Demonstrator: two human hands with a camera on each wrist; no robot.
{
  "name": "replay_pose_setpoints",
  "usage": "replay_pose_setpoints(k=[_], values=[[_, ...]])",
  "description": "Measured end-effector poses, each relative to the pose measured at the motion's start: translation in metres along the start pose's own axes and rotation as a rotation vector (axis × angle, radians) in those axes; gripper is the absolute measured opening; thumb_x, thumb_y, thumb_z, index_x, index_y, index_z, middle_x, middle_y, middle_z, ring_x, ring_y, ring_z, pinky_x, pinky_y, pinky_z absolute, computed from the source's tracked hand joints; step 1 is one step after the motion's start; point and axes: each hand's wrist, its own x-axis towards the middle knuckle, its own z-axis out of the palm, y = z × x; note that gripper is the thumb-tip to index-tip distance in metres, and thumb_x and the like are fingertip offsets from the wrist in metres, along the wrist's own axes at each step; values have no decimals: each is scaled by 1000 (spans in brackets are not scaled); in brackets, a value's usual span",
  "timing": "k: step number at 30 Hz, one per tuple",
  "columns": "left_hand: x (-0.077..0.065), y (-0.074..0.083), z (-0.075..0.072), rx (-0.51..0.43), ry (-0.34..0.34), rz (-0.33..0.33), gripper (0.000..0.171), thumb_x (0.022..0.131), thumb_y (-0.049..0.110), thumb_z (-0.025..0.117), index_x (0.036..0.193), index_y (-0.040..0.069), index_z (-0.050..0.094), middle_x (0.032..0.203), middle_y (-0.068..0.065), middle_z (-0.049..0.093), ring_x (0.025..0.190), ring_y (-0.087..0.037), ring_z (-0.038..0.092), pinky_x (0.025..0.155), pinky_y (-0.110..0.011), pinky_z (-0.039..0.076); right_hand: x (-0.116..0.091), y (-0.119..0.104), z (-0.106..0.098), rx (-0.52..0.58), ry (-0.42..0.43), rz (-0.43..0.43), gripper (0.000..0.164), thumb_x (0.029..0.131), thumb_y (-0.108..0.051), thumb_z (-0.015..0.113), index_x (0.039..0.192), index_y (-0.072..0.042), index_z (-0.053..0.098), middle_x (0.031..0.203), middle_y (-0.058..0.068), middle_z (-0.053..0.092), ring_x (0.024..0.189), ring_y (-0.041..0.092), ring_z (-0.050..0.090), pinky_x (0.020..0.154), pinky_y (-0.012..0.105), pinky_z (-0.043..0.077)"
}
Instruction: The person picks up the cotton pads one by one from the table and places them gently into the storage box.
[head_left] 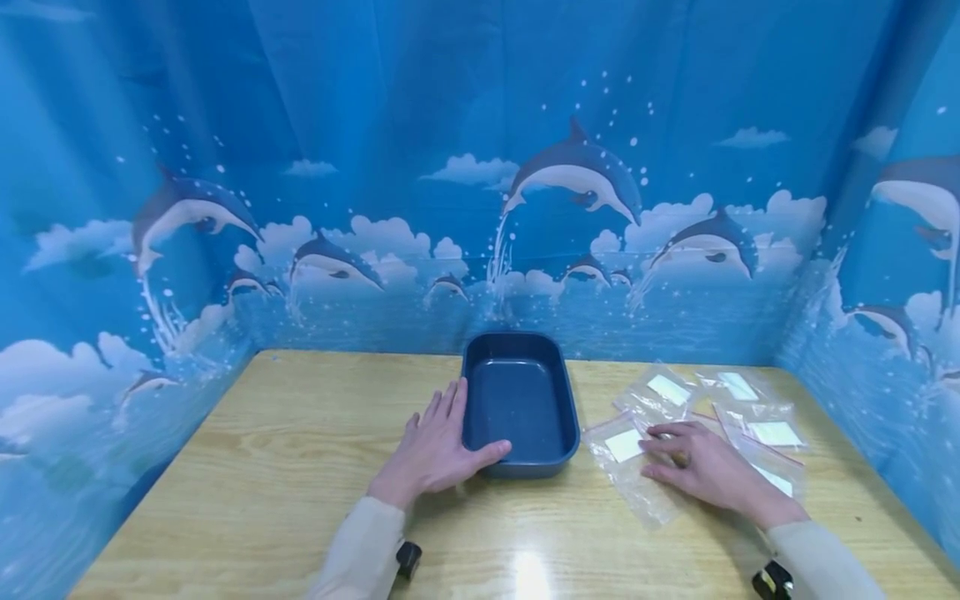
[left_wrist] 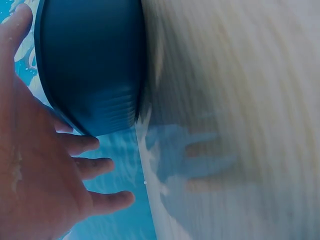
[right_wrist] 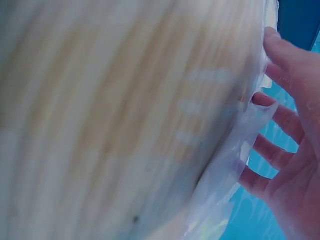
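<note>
Where our left hand is resting: fingers spread at the blue tray's left side;
Right hand: we are touching clear bags right of the tray, fingers apart;
Overlapping bags: film is perhaps clinging; we are risking dragging several;
Tray: it is standing on the table; our leaning could be tipping it;
White slips: we are reading nothing on them; no brand is showing.

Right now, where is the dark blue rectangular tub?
In the head view, the tub stands on the wooden table between the left hand and clear plastic bags.
</note>
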Motion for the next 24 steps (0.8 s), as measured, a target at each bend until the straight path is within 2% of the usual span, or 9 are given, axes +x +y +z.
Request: replay_pose_setpoints(k=[6, 8, 16, 24], values=[[5, 4, 0, 16, -11, 4, 124, 81, 86, 55, 166, 12, 4, 174, -13, 12, 160, -38, 15, 125, -69, 19, -1, 0, -4, 38, -90, 87, 66, 82, -58, 79, 132, -16, 70, 133, 16, 69, 121, 47, 62, 98, 72, 47], [6, 4, 1, 19, -22, 1, 127, 79, 88, 56, 166, 12, 3, 174, -13, 12, 160, -38, 14, 125, -68, 19, -2, 1, -4, 38, -101, 91, 69, 82, -60, 79, 135, -17, 68, 135, 16, 67, 122, 47, 61, 98, 72, 46], [7, 2, 3, 6, -45, -9, 137, 72, 89, 61, 166, 11, -2, 173, -17, 13, 159, -36, 19, 125, -66, 22, 1, 5, -2, 14, -54, 38, 53, 82, -50, 82, 123, -18, 76, 130, 15, 69, 116, 45, 64, 94, 70, 50], [8, 2, 5, -14, -29, -9, 137, 71, 86, 67, 166, 13, 0, 173, -16, 15, 158, -37, 23, 124, -67, 24, 4, 6, 6, 50, 34, 12, 27, 84, -29, 83, 109, -17, 81, 120, 13, 74, 108, 41, 68, 89, 64, 55]])
